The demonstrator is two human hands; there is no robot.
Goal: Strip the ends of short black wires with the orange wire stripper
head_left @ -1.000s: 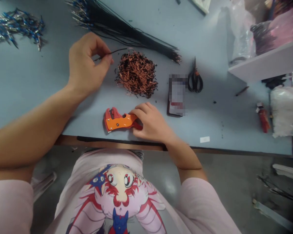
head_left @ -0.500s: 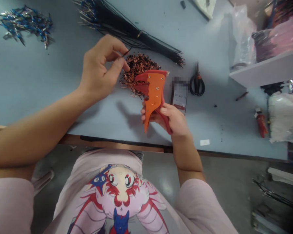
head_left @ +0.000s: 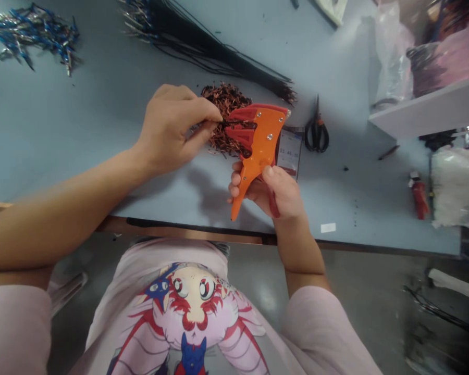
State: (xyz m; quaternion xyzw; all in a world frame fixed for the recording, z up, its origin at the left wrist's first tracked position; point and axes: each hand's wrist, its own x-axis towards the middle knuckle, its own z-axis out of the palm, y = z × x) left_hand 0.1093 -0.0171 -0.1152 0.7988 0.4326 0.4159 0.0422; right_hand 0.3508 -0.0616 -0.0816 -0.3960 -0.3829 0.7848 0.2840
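My right hand [head_left: 275,190] is wrapped round the handles of an orange and red wire stripper [head_left: 262,138], whose jaws point left. Thumb and forefinger of my left hand [head_left: 182,125] pinch a thin black wire [head_left: 229,122] just left of these jaws, and the wire's end lies between them. Beneath the jaws sits a heap of copper-coloured and black scraps [head_left: 224,96] on the blue-grey table. A long bundle of black wires [head_left: 219,52] stretches across the table beyond my hands.
Blue and silver terminals [head_left: 37,34] form a pile at the far left. Right of the stripper are a phone [head_left: 289,151] and black scissors [head_left: 317,135]. A red-handled tool [head_left: 418,197] lies near plastic bags on the right. The table's front edge [head_left: 203,232] runs close to my body.
My left hand has moved right and slightly down, bringing the wire into the jaws. The stripper has shifted a little to the right in my right hand.
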